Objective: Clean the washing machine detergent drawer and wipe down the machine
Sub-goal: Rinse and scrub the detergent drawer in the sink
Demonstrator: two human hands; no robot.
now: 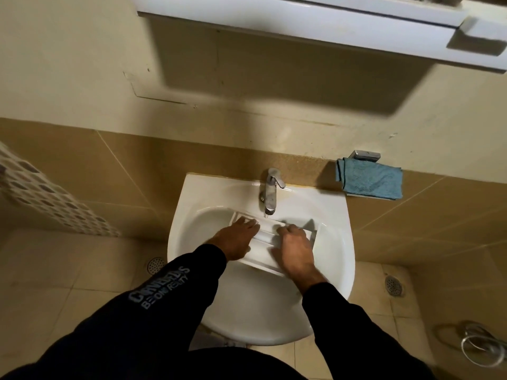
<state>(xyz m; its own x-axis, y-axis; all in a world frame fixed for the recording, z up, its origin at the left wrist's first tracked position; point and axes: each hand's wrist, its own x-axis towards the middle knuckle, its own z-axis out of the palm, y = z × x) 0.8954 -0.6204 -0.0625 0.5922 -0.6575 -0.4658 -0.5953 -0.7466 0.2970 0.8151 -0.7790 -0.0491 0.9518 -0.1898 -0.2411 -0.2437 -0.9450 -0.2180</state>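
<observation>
From the head camera, looking down: a white plastic detergent drawer [263, 242] lies slanted inside the bowl of a white ceramic pedestal sink [329, 215], its far end just under the spout of a chrome single-lever tap [270, 192]. The left hand [237, 238] holds the drawer's left side, fingers laid over its far edge. The right hand [295, 246] rests on the right part with fingers curled down into it; whether it pinches anything there cannot be told. Both hands cover much of the drawer, so its compartments are mostly hidden. To the right, a folded teal cloth [370, 182] hangs from a chrome wall holder [366, 155]. Overhead, a white wall cabinet [301, 17] juts out. A round floor drain [394, 286] and a coiled metal hose [477, 346] lie on the beige tiled floor [68, 270].
</observation>
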